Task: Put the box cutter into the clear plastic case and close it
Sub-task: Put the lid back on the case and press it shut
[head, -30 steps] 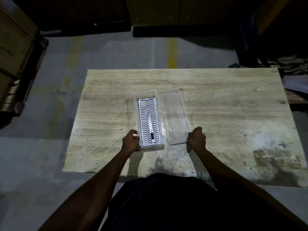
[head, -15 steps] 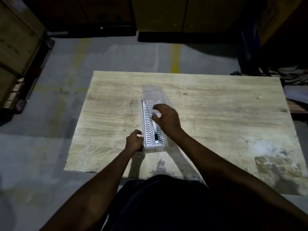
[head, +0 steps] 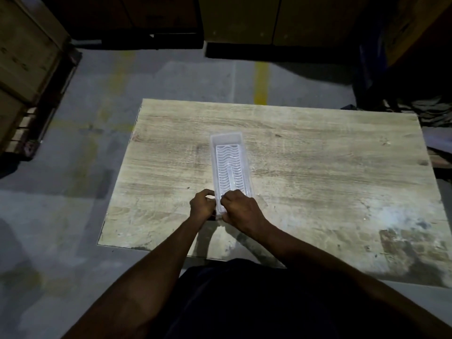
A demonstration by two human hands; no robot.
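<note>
At the near end of the clear plastic case (head: 230, 165), our left hand (head: 202, 206) and right hand (head: 241, 209) had their fingers curled and pinching its corner. Inside lay the box cutter (head: 231, 179), under the lid. We judged uneven pressure could leave the far end unlatched on the wooden table (head: 318, 167).

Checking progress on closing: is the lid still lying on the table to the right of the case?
No, the lid sits on top of the case, with bare table to its right.
</note>
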